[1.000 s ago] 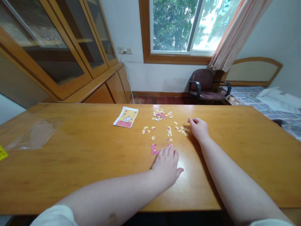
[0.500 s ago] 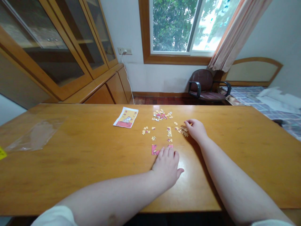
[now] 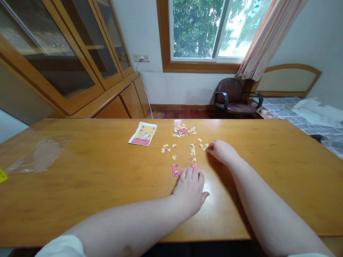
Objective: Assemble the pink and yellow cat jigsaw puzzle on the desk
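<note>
My left hand (image 3: 190, 191) lies flat with its fingers stretched out, their tips over the bottom edge of a partly assembled jigsaw puzzle. Pink joined pieces (image 3: 175, 170) show beside its fingertips; the hand hides the rest of that edge. My right hand (image 3: 221, 150) is lowered over loose yellow puzzle pieces (image 3: 202, 146) to the right, its fingertips drawn together. What they grip, if anything, is hidden. A yellow joined strip (image 3: 192, 149) forms part of the right side, while a single yellow piece (image 3: 174, 157) lies on the left side.
A mixed heap of puzzle pieces (image 3: 182, 131) lies at the table's far side, with a small group of yellow pieces (image 3: 165, 148) nearer. The picture card (image 3: 143, 134) is left of the heap. A clear plastic bag (image 3: 40, 155) lies far left on the wooden table (image 3: 107, 185).
My right hand has shifted slightly left and down, and its fingertips now cover part of the loose yellow pieces. My left hand stays in place.
</note>
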Demonstrator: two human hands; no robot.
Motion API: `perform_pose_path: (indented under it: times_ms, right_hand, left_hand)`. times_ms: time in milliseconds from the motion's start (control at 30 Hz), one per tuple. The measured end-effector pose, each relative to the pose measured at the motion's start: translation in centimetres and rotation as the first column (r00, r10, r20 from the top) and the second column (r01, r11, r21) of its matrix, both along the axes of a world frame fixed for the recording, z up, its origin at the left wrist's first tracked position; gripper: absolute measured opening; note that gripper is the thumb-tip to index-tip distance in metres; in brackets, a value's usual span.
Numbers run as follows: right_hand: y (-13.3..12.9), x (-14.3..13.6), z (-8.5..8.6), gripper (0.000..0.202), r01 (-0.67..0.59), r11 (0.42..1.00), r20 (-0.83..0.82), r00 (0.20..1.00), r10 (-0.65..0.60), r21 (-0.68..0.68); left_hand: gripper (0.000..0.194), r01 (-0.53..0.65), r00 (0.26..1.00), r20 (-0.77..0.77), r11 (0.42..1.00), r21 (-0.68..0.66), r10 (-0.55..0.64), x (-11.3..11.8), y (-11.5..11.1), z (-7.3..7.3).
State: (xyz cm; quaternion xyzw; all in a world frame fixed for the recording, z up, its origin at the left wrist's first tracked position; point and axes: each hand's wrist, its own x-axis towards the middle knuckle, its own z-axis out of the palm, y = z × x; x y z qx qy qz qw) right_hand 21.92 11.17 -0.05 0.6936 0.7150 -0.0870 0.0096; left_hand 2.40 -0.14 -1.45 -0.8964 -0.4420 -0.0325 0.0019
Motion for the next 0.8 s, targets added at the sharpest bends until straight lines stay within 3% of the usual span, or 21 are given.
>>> perform_pose_path:
  times_ms: [467,600,800]
  right_hand:
    - [-0.2,-0.4,0.3,0.011,0.021,0.996,-0.156,0.988,-0.007,0.091]
    - [-0.4,-1.0,0.2,0.012,-0.045,0.976,-0.265,0.959,0.102,0.212]
    - [-0.5,-2.4,-1.2,0.017,-0.131,0.944,-0.428,0.866,0.258,0.303]
  left_hand:
    - [0.058,0.005,1.000,-0.021,0.999,-0.032,-0.006,0.0,-0.4,0.7]
    - [0.056,0.002,1.000,-0.019,1.000,-0.015,-0.002,0.1,-0.5,0.8]
    - [0.063,-0.026,0.999,-0.032,1.000,0.003,0.026,-0.1,-1.1,1.2]
